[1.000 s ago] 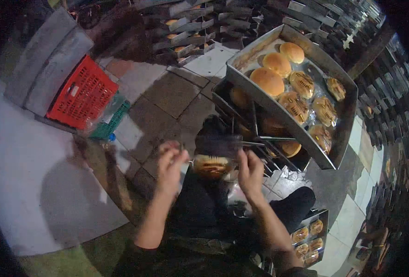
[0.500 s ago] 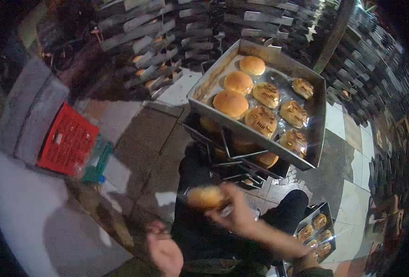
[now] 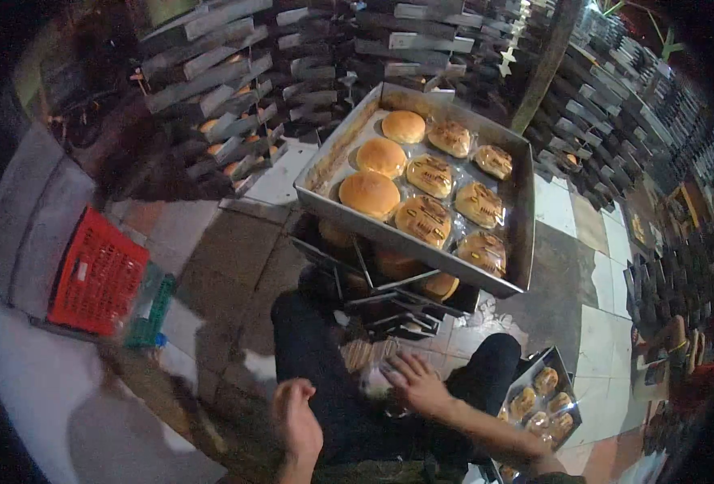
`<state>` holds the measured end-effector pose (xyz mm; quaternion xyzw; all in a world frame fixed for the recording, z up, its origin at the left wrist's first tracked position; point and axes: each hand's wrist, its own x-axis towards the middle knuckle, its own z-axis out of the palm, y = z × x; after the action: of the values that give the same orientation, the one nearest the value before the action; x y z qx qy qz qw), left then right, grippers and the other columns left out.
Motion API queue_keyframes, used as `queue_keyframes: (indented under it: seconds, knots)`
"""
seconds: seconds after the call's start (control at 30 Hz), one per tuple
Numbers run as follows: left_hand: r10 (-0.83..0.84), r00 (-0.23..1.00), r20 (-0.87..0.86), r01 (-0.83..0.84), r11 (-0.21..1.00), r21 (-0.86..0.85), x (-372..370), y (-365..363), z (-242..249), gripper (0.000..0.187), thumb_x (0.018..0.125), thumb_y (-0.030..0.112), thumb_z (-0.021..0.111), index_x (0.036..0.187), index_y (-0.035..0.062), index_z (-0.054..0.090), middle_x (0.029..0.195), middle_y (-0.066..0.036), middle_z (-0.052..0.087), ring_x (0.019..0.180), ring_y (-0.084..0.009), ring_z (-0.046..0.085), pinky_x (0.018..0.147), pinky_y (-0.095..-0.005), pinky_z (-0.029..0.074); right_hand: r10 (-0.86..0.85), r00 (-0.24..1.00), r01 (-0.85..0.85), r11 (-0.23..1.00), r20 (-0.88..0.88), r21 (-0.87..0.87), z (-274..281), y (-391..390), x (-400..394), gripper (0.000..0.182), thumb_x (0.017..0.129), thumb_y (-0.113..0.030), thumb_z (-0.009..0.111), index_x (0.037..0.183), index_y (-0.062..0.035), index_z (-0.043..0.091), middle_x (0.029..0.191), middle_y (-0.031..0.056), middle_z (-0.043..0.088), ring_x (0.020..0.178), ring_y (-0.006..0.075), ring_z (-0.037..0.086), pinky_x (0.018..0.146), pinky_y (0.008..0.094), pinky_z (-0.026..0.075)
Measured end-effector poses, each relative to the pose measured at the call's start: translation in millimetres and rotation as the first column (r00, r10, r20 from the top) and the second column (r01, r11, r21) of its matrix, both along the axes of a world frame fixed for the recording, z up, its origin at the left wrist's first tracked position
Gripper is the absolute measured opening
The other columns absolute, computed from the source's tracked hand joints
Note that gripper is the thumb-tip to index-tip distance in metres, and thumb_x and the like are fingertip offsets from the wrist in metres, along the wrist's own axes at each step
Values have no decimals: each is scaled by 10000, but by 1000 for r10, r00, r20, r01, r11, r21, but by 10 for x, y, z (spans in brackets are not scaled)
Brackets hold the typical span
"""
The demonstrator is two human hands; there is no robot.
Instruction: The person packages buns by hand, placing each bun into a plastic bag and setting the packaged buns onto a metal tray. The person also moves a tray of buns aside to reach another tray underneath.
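Observation:
My right hand (image 3: 418, 384) reaches over my lap with its fingers stretched out. It lies on or just above a pale, see-through item that looks like plastic wrapping (image 3: 375, 381); the exact contact is blurred. My left hand (image 3: 299, 419) is raised to the left, fingers loosely bent, with nothing visible in it. Ahead, a metal baking tray (image 3: 526, 218) holds plain round buns (image 3: 370, 194) along its left side. Beside them lie several wrapped buns (image 3: 423, 221) with dark markings, in clear plastic.
Beneath the tray are more stacked trays (image 3: 357, 270) with buns. A smaller tray (image 3: 571, 407) of wrapped buns sits low at right. A red crate (image 3: 99, 270) and a green basket (image 3: 151, 310) stand on the left. A slatted wall (image 3: 308, 73) rises behind.
The bun held in my right hand is out of it, and a further wrapped bun now sits at the tray's back. My left hand has risen slightly. The view has shifted.

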<state>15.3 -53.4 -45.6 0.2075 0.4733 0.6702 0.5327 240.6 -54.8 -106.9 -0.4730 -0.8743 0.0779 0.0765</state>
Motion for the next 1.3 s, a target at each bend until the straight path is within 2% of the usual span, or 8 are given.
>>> queue_keyframes:
  seconds: [0.6,0.67,0.83,1.0,1.13,1.17,1.23,1.3]
  knots:
    - [-543,788,-290,480,837,-262,422,331,-984,220,863,215,536,977,27,537,852,-31,578,802,-112,540,701,-245,424,-134,980,128,991,-150,-48,-32,-338,-452,224,796,-147,534,962,-3,491,1065,202,466,1144,396,381,875,489,372]
    - [-470,844,-257,449,883,-140,457,359,-936,209,860,200,539,975,26,535,828,-28,580,807,-114,549,710,-251,429,-622,765,289,564,-167,-774,82,-97,-395,200,795,-144,571,927,-14,496,837,169,555,904,348,551,727,420,450]
    - [-810,244,-533,835,455,-309,190,320,-350,253,781,204,643,970,50,579,902,-45,605,873,-154,561,789,-282,435,-534,627,241,825,-567,-511,764,138,-134,167,818,-97,563,946,0,518,696,91,563,611,174,535,559,286,423]
    - [-854,514,75,845,520,125,221,354,-122,259,762,166,660,974,31,597,923,-66,617,861,-135,574,763,-279,454,-582,105,314,789,-806,-529,1564,418,120,134,866,-114,493,944,-11,526,630,-3,484,550,58,442,495,188,355]
    - [-559,764,322,617,780,-109,314,488,-241,260,765,161,661,968,9,604,872,-79,629,796,-105,585,686,-248,462,-725,300,255,688,-620,-680,1236,656,246,96,829,-78,539,871,8,537,671,56,539,592,142,525,541,254,419]
    - [-666,709,-231,615,745,-260,200,550,-87,243,782,169,645,953,1,608,799,-60,634,725,-92,588,635,-238,460,-719,314,249,693,-620,-677,1252,718,197,96,829,-78,539,871,8,537,671,56,539,592,142,525,541,254,419]
    - [-556,753,-352,507,831,-229,147,584,8,224,794,174,633,927,-5,613,780,-53,634,704,-86,584,625,-236,460,-475,774,502,864,-418,-53,1365,776,42,57,779,2,559,827,-27,552,699,30,536,617,130,493,564,239,398]
    - [-386,697,-605,375,915,-152,48,655,108,206,813,195,615,868,-4,620,734,-50,632,657,-80,574,595,-233,454,-266,892,203,958,-364,-202,1534,893,-91,88,747,32,573,820,-8,544,710,42,550,639,134,488,582,237,391]
